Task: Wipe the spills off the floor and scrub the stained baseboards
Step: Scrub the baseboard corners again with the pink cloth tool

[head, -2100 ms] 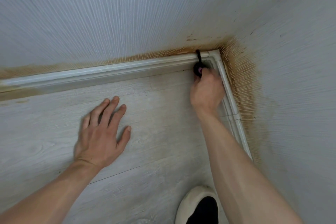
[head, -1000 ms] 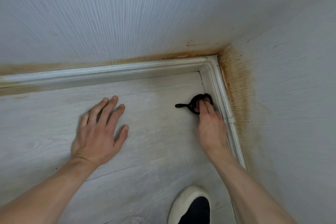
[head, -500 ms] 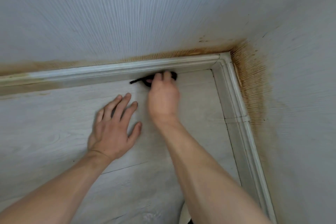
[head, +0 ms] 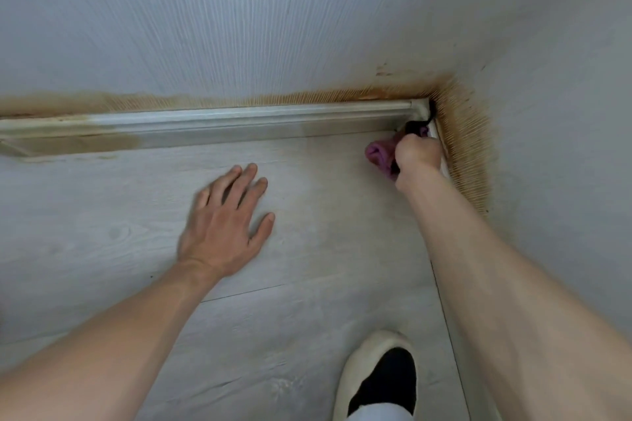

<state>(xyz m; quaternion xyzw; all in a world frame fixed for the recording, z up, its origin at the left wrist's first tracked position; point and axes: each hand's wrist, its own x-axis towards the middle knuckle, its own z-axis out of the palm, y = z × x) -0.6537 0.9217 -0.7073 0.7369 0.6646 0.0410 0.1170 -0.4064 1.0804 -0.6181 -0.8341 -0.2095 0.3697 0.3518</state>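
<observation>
— Far left first?
— Back baseboard, running along the foot of the back wall. Brownish at its left end, paler and greyer toward the corner. Above it, a rusty brown stain banding the bottom of the wall.

— Lower down?
— Pale wood-look floor, with a plank seam crossing behind the left wrist. Left forearm coming in from the bottom-left corner.

— State of that hand?
— Left hand flat on the floor, palm down, fingers straight and slightly spread, thumb out to the right. Holding nothing. Well apart from the baseboard.

— Moving right?
— White shoe with a dark opening at the bottom edge, on the floor between the two arms. Further up, near the corner, a purple cloth bunched on the floor just beside the baseboard.

— And the right hand?
— Right hand closed in a fist, knuckles toward the corner, gripping the purple cloth together with something black poking out past the fingers into the corner. Hard to tell what the black piece is, or whether part of the cloth. Pressed low where the back baseboard meets the side baseboard.

— Past the hand?
— Side wall, grey and textured. Same brown stain spreading up from the corner and down along the foot of that wall, densest just right of the fist. Side baseboard mostly hidden behind the right forearm.
</observation>
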